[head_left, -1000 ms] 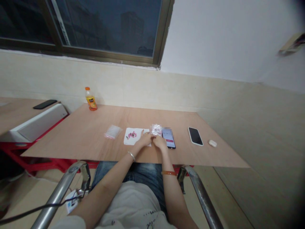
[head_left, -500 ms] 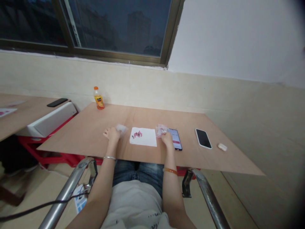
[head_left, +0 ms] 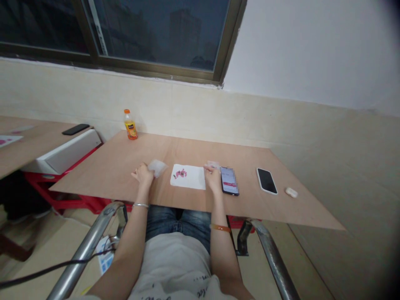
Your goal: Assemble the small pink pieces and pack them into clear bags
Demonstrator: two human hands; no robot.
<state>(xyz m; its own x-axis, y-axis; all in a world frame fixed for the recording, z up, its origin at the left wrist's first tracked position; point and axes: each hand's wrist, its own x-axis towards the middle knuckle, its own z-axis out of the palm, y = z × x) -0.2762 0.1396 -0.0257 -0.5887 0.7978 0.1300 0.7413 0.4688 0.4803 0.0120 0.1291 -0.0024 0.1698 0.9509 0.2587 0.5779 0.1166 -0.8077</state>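
Observation:
My left hand (head_left: 143, 174) is closed just above the table, left of the paper. A translucent plastic bag (head_left: 158, 167) sticks out from its right side and appears held in it. My right hand (head_left: 213, 178) is at the right edge of the paper, fingers pinched together. Behind those fingers shows part of a clear plastic bag (head_left: 213, 164) with a pinkish tint; the rest is hidden. Between my hands lies a white sheet of paper (head_left: 195, 178). On its left half is a cluster of small pink and dark pieces (head_left: 180, 173).
Close to my right hand lies a lit phone (head_left: 229, 181). Farther right are a white-framed phone (head_left: 266, 181) and a small white case (head_left: 291, 192). An orange drink bottle (head_left: 130, 125) stands at the back left. Metal armrests (head_left: 90, 241) flank me below the table edge.
My right hand has shifted left from the lit phone to the paper's edge, now covering more of its bag. My left hand has moved slightly left, and its bag shows more broadly.

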